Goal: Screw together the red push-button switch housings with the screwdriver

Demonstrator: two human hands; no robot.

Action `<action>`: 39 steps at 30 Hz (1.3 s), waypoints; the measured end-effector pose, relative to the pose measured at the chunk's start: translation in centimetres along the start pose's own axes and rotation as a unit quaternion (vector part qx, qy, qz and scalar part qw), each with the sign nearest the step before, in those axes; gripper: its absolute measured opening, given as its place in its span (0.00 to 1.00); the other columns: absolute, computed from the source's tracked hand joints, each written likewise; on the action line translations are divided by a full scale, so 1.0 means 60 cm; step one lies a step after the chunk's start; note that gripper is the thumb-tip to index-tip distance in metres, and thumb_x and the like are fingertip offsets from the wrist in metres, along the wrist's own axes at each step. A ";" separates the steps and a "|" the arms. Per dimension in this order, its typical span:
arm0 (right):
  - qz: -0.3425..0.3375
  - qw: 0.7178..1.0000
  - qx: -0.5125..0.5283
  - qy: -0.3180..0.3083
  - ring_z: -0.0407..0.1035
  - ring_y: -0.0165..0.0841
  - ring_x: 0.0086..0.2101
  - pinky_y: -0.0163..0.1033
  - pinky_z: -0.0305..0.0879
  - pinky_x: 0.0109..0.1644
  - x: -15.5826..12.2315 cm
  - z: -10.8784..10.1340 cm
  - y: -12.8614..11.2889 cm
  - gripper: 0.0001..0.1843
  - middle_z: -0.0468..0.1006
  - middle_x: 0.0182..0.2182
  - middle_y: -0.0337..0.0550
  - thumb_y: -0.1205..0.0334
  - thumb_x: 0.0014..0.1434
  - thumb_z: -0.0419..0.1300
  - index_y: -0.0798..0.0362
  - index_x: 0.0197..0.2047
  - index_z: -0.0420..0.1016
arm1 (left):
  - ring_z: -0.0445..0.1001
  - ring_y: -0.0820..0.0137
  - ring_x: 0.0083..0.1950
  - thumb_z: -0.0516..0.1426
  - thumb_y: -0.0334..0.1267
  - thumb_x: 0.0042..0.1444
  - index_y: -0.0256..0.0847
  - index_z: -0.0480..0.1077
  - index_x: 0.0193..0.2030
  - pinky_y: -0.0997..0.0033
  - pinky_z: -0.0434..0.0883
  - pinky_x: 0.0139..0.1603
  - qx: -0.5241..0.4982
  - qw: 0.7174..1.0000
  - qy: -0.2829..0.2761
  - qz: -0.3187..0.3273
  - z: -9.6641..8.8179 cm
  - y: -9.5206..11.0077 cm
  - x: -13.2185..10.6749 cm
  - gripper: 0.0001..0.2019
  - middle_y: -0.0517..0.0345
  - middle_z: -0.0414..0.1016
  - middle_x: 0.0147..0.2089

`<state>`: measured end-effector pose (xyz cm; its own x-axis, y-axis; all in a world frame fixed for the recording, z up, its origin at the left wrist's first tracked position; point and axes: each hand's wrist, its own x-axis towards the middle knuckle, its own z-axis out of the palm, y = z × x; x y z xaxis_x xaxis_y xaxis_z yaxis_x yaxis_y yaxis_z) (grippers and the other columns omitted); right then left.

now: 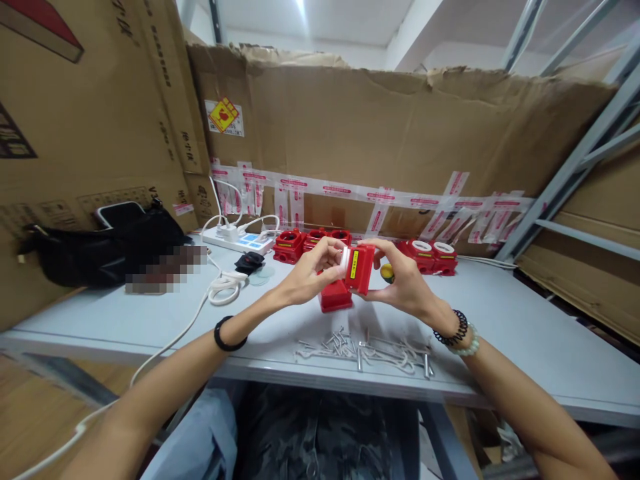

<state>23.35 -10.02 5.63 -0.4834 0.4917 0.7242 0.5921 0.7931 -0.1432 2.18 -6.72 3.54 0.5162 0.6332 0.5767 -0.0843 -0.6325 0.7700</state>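
Above the middle of the table, my right hand (405, 280) grips a red housing (359, 270) with a yellow label, thumb below and fingers at its upper right. My left hand (320, 270) is closed on a white ring (345, 259) at the housing's left face. Whether the ring is seated or only touching, I cannot tell. Behind and below them a second red housing (336, 297) rests on the table, partly hidden. A round yellow and dark object (387, 272) shows by my right palm.
Several small screws (340, 343), metal pins and a white cord (407, 360) lie near the front edge. More red housings (289, 245) stand at the back; two on the right carry white rings (445, 247). A power strip (240, 239), cables and a black bag (110, 243) occupy the left.
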 end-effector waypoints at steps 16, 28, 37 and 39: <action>-0.139 0.981 -0.134 -0.010 0.70 0.41 0.49 0.42 0.74 0.38 -0.004 0.015 0.001 0.32 0.69 0.56 0.55 0.60 0.54 0.63 0.50 0.60 0.57 | 0.59 0.75 0.18 0.41 0.58 0.60 0.39 0.59 0.22 0.75 0.56 0.19 0.045 0.984 0.023 -0.173 0.004 -0.007 0.003 0.26 0.62 0.60 0.17; 0.014 0.999 0.023 0.031 0.71 0.34 0.37 0.40 0.71 0.37 -0.003 0.003 0.006 0.38 0.72 0.51 0.48 0.57 0.44 0.68 0.49 0.57 0.58 | 0.67 0.61 0.57 0.61 0.35 0.54 0.45 0.60 0.59 0.61 0.68 0.55 0.037 0.993 -0.063 0.096 -0.017 0.021 0.000 0.26 0.47 0.63 0.59; -0.064 0.996 -0.053 0.034 0.71 0.41 0.47 0.44 0.72 0.42 -0.004 0.010 0.011 0.39 0.71 0.53 0.53 0.59 0.47 0.67 0.50 0.61 0.56 | 0.73 0.70 0.40 0.58 0.44 0.56 0.38 0.64 0.49 0.69 0.70 0.40 -0.020 0.999 0.012 -0.032 -0.006 0.007 0.003 0.18 0.53 0.72 0.41; -0.101 0.991 -0.085 0.038 0.67 0.43 0.52 0.46 0.72 0.46 -0.002 0.012 0.010 0.39 0.69 0.55 0.55 0.59 0.50 0.66 0.50 0.62 0.55 | 0.72 0.71 0.36 0.57 0.46 0.56 0.37 0.65 0.45 0.71 0.69 0.36 -0.026 0.997 0.039 -0.054 0.000 0.006 0.004 0.16 0.56 0.72 0.36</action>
<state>23.34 -9.35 4.97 -0.5571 0.2963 0.7758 0.5922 0.7967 0.1210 2.28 -6.77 3.96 0.4571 0.7309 0.5067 -0.0763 -0.5354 0.8411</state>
